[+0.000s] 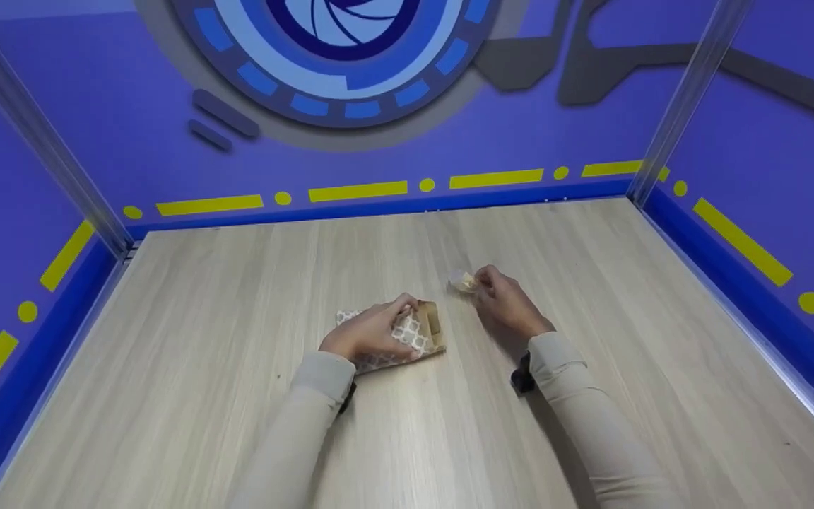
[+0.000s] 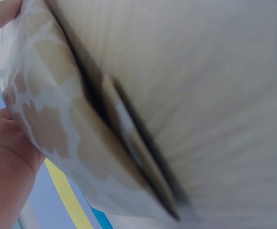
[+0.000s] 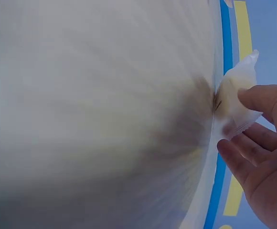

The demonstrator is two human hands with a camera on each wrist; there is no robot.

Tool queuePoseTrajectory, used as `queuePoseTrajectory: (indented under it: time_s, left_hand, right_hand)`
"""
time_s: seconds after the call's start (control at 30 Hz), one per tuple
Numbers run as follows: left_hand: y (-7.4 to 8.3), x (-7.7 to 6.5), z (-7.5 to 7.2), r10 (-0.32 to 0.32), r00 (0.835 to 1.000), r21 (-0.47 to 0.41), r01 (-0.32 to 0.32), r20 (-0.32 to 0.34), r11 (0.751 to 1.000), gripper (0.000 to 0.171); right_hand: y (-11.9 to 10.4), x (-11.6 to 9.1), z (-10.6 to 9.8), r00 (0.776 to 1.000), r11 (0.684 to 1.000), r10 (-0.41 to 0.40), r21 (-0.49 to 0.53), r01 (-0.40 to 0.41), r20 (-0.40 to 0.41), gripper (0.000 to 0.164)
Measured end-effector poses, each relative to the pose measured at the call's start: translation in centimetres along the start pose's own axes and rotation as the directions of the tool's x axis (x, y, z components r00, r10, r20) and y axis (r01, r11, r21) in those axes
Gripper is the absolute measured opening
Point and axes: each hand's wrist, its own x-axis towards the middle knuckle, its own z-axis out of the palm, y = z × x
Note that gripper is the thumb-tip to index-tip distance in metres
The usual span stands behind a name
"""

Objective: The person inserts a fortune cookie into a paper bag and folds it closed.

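Observation:
A paper bag (image 1: 410,331) with a white-and-tan lattice pattern lies on its side, its brown open mouth facing right. My left hand (image 1: 370,332) grips it from above, thumb on the near side and fingers across the far side. In the left wrist view the bag (image 2: 47,114) fills the left part, with a folded flap at its base. To the right of the mouth, my right hand (image 1: 509,307) pinches a small packet (image 1: 462,283) in clear wrapping. Through the wrapper (image 3: 236,93), in the right wrist view, something pale yellowish shows, held between thumb and fingers.
Both hands work over a light wood-grain table (image 1: 188,318). Blue-purple panels (image 1: 96,92) with yellow dashes enclose its back and sides, joined by metal corner posts (image 1: 682,99). A dark strap device (image 1: 522,376) sits on the right wrist.

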Motion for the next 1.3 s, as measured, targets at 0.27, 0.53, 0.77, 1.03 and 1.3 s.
queuePoseTrajectory:
  time_s: [0.27,0.53,0.77,1.03,1.3]
  left_hand:
    - [0.0,0.0,0.0,0.004,1.000,-0.007,-0.004,-0.001,1.000,0.073]
    - [0.2,-0.1,0.0,-0.009,1.000,-0.016,0.009,-0.003,1.000,0.072]
    - [0.2,-0.1,0.0,-0.012,1.000,-0.011,0.012,-0.003,1.000,0.069]
    - [0.3,-0.2,0.0,-0.033,0.999,-0.012,0.034,0.003,0.999,0.070]
    - [0.4,-0.2,0.0,-0.027,1.000,-0.022,0.027,0.001,0.999,0.071]
  right_hand:
    - [0.5,-0.1,-0.1,0.997,0.998,-0.063,0.023,0.064,-0.047,0.021]
    - [0.5,-0.4,-0.5,0.997,0.997,-0.011,0.069,0.016,-0.076,0.023]
    - [0.5,-0.6,-0.8,0.988,0.980,0.137,0.156,-0.125,-0.074,0.031]
    - [0.7,-0.6,-1.3,0.965,0.911,0.248,0.359,-0.203,-0.084,0.038]
    - [0.4,-0.3,-1.5,0.931,0.786,0.363,0.547,-0.287,-0.033,0.033]
